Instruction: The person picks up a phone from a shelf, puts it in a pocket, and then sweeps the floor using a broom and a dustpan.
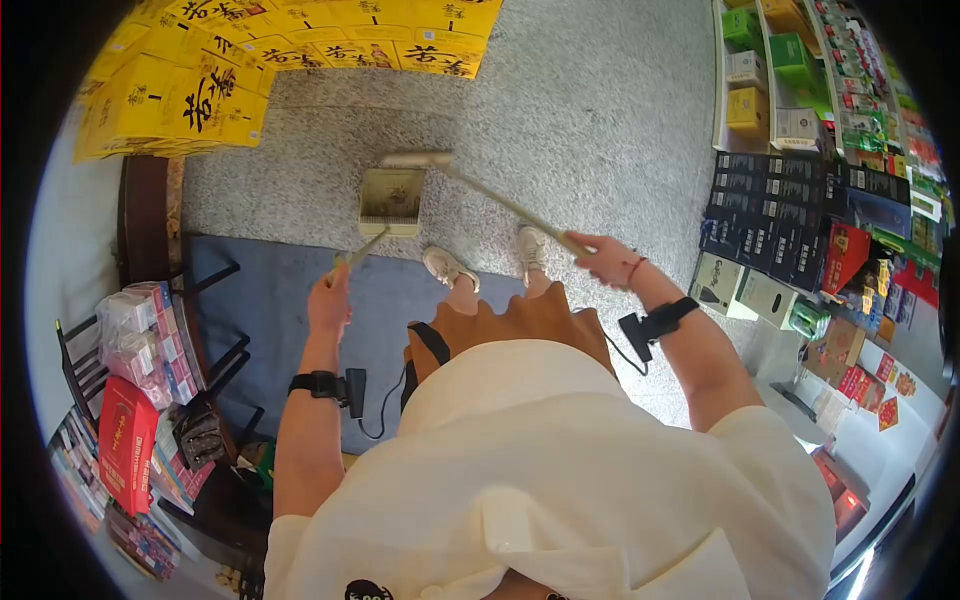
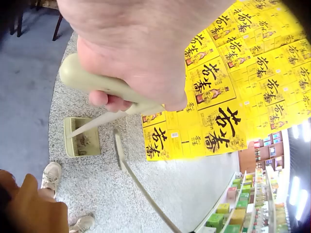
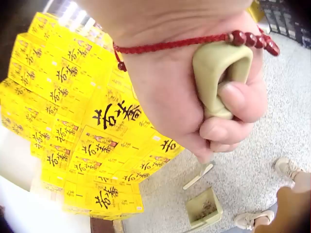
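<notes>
Dustpan (image 1: 405,228): one, pale green, with a row of comb teeth along its handle side; located on the speckled floor (image 1: 580,100), in front of the person's feet and near the edge of the blue-grey mat (image 1: 270,300). Contents: dark debris (image 3: 208,209), scattered over the pan's inside.

Dustpan handle (image 2: 112,85): thick, pale green; grasped by the left hand (image 1: 331,300), fingers wrapped round it.

Broom (image 1: 505,204): one, pale stick, slanting from the right hand (image 1: 612,263) down to its head (image 1: 418,159), which is just beside the pan with a strip of floor between. Whether the head touches the floor cannot be told. Grip: right fingers clasped round the stick's looped upper end.

Bracelet (image 3: 180,46): red cord with beads, on the right wrist.

Shoes (image 1: 450,268): one pair, light, worn, standing close to the pan.

Yellow cartons (image 1: 190,100): stacked, black lettering, beyond the pan and to the left.

Dark boxes (image 1: 760,215): stacked on the right, beside stocked shelves (image 1: 722,80).
</notes>
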Tool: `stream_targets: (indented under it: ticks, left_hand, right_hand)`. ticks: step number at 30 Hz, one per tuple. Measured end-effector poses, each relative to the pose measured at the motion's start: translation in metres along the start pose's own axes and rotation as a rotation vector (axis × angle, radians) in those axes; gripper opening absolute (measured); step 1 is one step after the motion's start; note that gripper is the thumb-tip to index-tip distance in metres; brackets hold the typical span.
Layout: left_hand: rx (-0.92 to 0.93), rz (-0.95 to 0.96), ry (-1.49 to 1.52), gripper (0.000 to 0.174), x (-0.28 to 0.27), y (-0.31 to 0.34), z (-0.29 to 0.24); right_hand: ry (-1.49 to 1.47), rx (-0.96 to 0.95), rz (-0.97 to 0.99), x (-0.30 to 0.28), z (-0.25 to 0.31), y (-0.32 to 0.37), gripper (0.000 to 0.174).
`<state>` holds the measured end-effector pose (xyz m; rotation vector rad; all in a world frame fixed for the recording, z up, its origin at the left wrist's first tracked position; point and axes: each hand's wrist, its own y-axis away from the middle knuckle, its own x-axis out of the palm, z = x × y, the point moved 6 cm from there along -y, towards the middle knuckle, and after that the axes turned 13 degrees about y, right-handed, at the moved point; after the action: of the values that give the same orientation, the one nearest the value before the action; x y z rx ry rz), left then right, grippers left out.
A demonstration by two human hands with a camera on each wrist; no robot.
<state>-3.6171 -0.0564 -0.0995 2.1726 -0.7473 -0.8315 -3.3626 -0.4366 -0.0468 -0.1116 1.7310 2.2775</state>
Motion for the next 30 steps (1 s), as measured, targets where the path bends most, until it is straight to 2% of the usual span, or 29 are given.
stream_targets:
  ticks: [1,4,8,10,13,14,15,16,17,18,19,21,22,24,27,30]
  left_hand:
    - [-0.002,-0.001,-0.001,0.042,0.004,0.003,-0.001]
    - [0.057,0.037,-0.074,0.041,0.020,0.015,-0.009]
    - [0.058,0.104,-0.137,0.040,0.055,0.030,-0.015]
    - [0.089,0.100,-0.156,0.040,0.075,0.036,-0.018]
    - [0.147,0.114,-0.284,0.042,0.116,0.047,-0.017]
    - [0.160,0.137,-0.266,0.043,0.134,0.053,-0.017]
    - [0.175,0.161,-0.248,0.045,0.151,0.059,-0.018]
    - [0.172,0.153,-0.249,0.045,0.165,0.064,-0.020]
    - [0.163,0.130,-0.267,0.046,0.180,0.069,-0.020]
    - [0.153,0.106,-0.282,0.047,0.193,0.075,-0.020]
    - [0.151,0.098,-0.276,0.047,0.206,0.080,-0.020]
    - [0.057,0.110,-0.120,0.050,0.225,0.092,-0.014]
    - [0.056,0.102,-0.118,0.050,0.235,0.098,-0.013]
    - [0.064,0.072,-0.165,0.051,0.251,0.105,-0.011]
    - [0.067,0.050,-0.119,0.051,0.266,0.116,-0.007]
    - [0.044,0.042,-0.063,0.050,0.269,0.116,0.001]
  right_hand:
    - [-0.052,-0.040,-0.030,-0.011,-0.011,-0.004,0.058]
    - [0.041,0.059,-0.179,-0.059,-0.043,-0.011,0.062]
    - [-0.028,0.067,-0.232,-0.103,-0.066,-0.049,0.059]
    - [-0.168,0.046,-0.285,-0.116,-0.077,-0.078,0.046]
    - [-0.176,0.030,-0.328,-0.121,-0.098,-0.119,0.038]
    - [-0.243,0.026,-0.288,-0.113,-0.109,-0.131,0.024]
    - [-0.257,-0.012,-0.257,-0.104,-0.120,-0.141,0.032]
    - [0.050,0.022,-0.249,-0.097,-0.128,-0.144,0.046]
    - [0.144,-0.016,-0.254,-0.088,-0.139,-0.141,0.060]
    - [0.248,-0.093,-0.263,-0.078,-0.159,-0.149,0.064]
    - [0.293,-0.106,-0.242,-0.075,-0.159,-0.124,0.064]
    - [0.094,-0.064,-0.008,-0.073,-0.164,-0.089,0.064]
    - [0.098,-0.070,-0.004,-0.079,-0.165,-0.075,0.064]
    - [0.173,-0.068,0.161,-0.082,-0.168,-0.054,0.064]
    - [0.125,-0.123,0.164,-0.110,-0.185,-0.045,0.064]
    - [0.025,-0.047,0.131,-0.158,-0.200,-0.018,0.060]
